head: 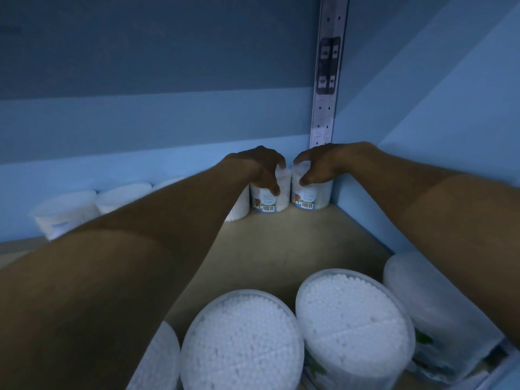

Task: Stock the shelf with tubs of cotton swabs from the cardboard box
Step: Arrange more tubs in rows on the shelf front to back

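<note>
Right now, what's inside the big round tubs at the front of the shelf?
The front tubs are packed with cotton swabs standing upright; their white tips show through the clear lids. How far down the swabs go is hidden by the tips and the tub walls.

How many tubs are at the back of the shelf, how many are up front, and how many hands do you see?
Tubs in the back row: 5, counting the left-hand tub and right-hand tub
Tubs in the front row: 4, such as the front tub
Hands: 2, left hand and right hand
Total: 11
</note>
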